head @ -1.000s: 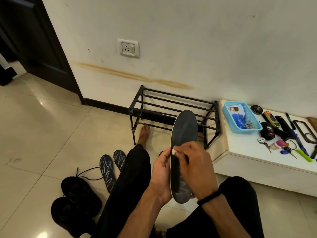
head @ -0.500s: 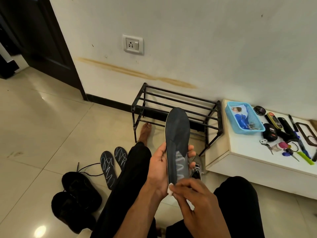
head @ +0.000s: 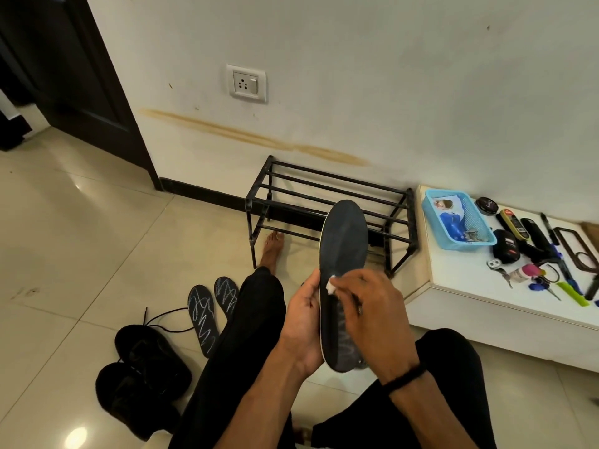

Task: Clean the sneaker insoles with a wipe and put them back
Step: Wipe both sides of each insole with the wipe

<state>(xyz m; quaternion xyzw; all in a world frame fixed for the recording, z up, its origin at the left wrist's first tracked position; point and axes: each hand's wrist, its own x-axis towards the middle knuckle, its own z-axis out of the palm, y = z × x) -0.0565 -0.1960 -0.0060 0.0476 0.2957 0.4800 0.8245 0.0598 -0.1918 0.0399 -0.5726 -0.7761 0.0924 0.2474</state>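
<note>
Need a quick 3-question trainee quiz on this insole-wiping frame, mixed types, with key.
1. True or false: the left hand holds the upright insole.
2. What does the right hand press on it? A) brush B) white wipe C) comb
3. How many scribbled insoles lie on the floor beside the black sneakers?

Key: 1 true; 2 B; 3 two.
</note>
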